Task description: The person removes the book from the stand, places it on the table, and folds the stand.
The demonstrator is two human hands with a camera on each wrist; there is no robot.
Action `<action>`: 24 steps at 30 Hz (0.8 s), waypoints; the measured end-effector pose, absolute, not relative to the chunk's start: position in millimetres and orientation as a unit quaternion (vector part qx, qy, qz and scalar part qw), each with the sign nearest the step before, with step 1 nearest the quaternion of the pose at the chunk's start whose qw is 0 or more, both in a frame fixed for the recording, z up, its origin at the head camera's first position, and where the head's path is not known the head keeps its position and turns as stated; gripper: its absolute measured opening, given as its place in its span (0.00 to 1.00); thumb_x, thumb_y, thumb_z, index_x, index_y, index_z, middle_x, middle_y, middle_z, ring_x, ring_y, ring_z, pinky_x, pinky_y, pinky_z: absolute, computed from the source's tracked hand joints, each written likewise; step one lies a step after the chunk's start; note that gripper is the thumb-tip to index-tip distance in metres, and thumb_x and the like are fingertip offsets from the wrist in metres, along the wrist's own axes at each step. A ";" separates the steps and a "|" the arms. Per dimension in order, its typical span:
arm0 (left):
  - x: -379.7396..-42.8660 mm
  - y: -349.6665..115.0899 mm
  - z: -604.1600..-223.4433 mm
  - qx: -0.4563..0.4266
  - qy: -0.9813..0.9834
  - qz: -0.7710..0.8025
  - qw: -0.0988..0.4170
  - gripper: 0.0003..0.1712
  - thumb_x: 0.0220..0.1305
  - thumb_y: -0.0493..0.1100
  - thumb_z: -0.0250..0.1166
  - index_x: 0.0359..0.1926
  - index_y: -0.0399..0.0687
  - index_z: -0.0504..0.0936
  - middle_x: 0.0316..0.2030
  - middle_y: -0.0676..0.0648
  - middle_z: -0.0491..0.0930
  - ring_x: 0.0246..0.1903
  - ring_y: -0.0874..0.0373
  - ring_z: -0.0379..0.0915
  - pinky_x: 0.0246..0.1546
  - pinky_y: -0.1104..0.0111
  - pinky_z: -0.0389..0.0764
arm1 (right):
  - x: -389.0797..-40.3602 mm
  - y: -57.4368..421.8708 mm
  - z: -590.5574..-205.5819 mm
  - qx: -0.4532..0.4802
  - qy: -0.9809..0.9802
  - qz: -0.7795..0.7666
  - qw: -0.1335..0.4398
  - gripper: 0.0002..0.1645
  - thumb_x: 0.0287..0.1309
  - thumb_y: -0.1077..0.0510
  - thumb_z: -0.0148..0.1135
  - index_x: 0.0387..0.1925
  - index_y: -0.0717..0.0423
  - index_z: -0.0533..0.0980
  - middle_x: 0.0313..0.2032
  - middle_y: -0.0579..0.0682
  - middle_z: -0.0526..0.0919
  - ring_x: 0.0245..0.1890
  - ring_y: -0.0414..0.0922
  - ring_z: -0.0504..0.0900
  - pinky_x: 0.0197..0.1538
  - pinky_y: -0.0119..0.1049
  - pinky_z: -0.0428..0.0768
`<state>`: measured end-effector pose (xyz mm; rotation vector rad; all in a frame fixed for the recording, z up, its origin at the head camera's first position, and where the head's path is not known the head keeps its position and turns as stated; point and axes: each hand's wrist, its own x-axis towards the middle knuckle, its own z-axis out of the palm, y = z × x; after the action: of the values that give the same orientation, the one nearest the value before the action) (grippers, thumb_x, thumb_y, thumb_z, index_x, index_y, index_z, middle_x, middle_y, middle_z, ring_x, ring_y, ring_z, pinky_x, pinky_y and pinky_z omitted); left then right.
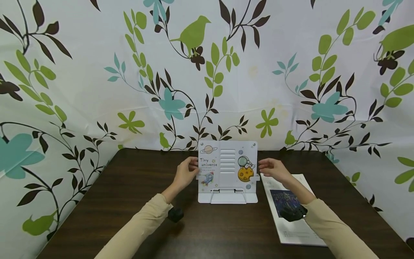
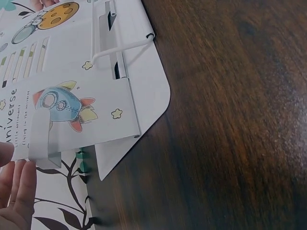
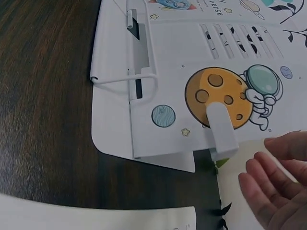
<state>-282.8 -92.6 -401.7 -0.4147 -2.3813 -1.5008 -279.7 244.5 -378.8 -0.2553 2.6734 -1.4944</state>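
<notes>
A white book stand (image 1: 213, 181), printed with "Tiny universe", a rocket and an astronaut on a cratered orange ball, stands tilted back on the table. Its wire holder (image 1: 228, 203) lies across the front ledge. My left hand (image 1: 185, 174) pinches the stand's left edge, with the thumb at the front and the fingers behind, near a white side clip (image 2: 44, 136). Just off the right edge, my right hand (image 1: 275, 169) is held with loosely bent fingers, apart from the stand and its right clip (image 3: 222, 129). Part of the left hand falls outside the left wrist view.
A white book or calendar (image 1: 299, 230) with a dark blue picture lies on the dark wooden table (image 1: 207, 233), under my right forearm. Behind the table's far edge hangs a cloth (image 1: 239, 118) patterned with leaves and birds.
</notes>
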 end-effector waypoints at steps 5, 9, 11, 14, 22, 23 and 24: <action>-284.8 -91.2 -401.1 -0.140 -0.828 -0.520 0.154 0.17 0.50 0.26 0.60 0.45 0.32 0.75 0.35 0.39 0.78 0.34 0.48 0.77 0.36 0.61 0.78 | -282.4 237.2 -381.5 -0.099 0.859 -0.503 0.008 0.19 0.58 0.67 0.53 0.50 0.74 0.67 0.43 0.67 0.76 0.43 0.57 0.77 0.44 0.46 0.78; -287.1 -90.0 -401.2 -0.141 -0.827 -0.519 0.163 0.16 0.50 0.25 0.60 0.44 0.32 0.76 0.34 0.39 0.78 0.33 0.48 0.77 0.36 0.61 0.77 | -284.7 231.8 -385.2 -0.092 0.854 -0.511 -0.018 0.16 0.58 0.67 0.53 0.46 0.73 0.69 0.39 0.65 0.77 0.39 0.55 0.78 0.43 0.46 0.79; -288.5 -89.3 -401.5 -0.141 -0.826 -0.519 0.167 0.16 0.50 0.25 0.60 0.43 0.31 0.76 0.34 0.39 0.78 0.33 0.48 0.76 0.36 0.61 0.77 | -286.5 229.9 -387.4 -0.086 0.854 -0.512 -0.030 0.14 0.58 0.67 0.53 0.45 0.72 0.69 0.38 0.64 0.77 0.37 0.51 0.78 0.41 0.42 0.80; -289.6 -88.4 -402.4 -0.136 -0.825 -0.521 0.168 0.15 0.50 0.24 0.60 0.42 0.31 0.76 0.33 0.39 0.78 0.33 0.49 0.76 0.37 0.62 0.76 | -288.8 227.9 -390.4 -0.075 0.853 -0.515 -0.043 0.12 0.58 0.67 0.53 0.44 0.72 0.70 0.37 0.63 0.77 0.35 0.47 0.78 0.39 0.38 0.80; -289.0 -86.1 -404.8 -0.124 -0.823 -0.528 0.169 0.14 0.49 0.24 0.60 0.40 0.32 0.77 0.31 0.40 0.78 0.31 0.50 0.75 0.36 0.63 0.76 | -290.0 226.4 -392.7 -0.069 0.849 -0.521 -0.053 0.11 0.58 0.70 0.52 0.42 0.72 0.69 0.34 0.61 0.76 0.33 0.48 0.78 0.40 0.44 0.80; -289.1 -86.2 -405.1 -0.125 -0.823 -0.527 0.170 0.14 0.49 0.24 0.60 0.40 0.33 0.77 0.31 0.41 0.78 0.31 0.50 0.75 0.36 0.63 0.76 | -290.0 226.5 -392.4 -0.069 0.849 -0.521 -0.054 0.11 0.58 0.70 0.52 0.42 0.72 0.69 0.33 0.61 0.76 0.33 0.48 0.78 0.40 0.44 0.80; -289.3 -86.2 -405.2 -0.124 -0.823 -0.528 0.169 0.14 0.49 0.24 0.60 0.40 0.33 0.77 0.31 0.41 0.78 0.31 0.51 0.76 0.36 0.64 0.76 | -289.9 226.6 -392.1 -0.070 0.848 -0.522 -0.055 0.11 0.58 0.70 0.52 0.42 0.73 0.69 0.33 0.61 0.76 0.33 0.48 0.78 0.39 0.43 0.80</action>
<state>-289.3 -86.2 -405.2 -0.3517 -2.3394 -1.5025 -289.9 226.6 -392.1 -0.2267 2.7621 -1.6999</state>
